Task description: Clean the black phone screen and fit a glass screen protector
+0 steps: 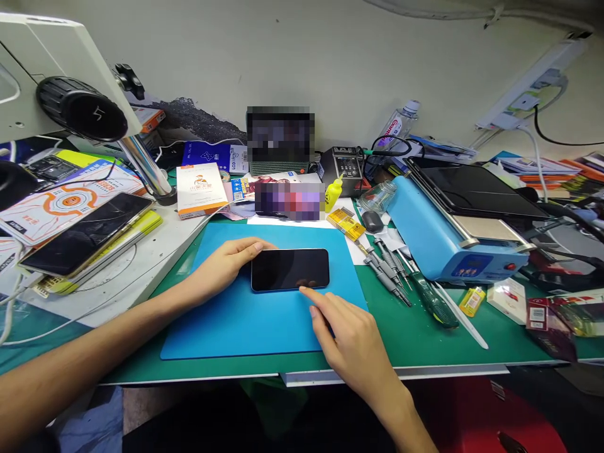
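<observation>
A smartphone [290, 270] with a dark screen is tilted up at its far edge over a blue mat [255, 321]. My left hand [226, 264] grips its left end, thumb at the top left corner and the other fingers mostly hidden behind it. From the near side, my right hand [349, 336] reaches up with its index finger stretched out, the tip at the phone's lower edge. The thumb of that hand sits apart from the index finger, the remaining fingers are bent, and nothing is held in it.
Right of the mat lie several screwdrivers [389, 277], a green-handled tool [433, 299] and a white stick [465, 321]. A blue machine [457, 245] carries a black tablet [481, 185]. At left, a microscope [61, 82] overhangs another phone [89, 233]. A yellow bottle [333, 192] stands behind.
</observation>
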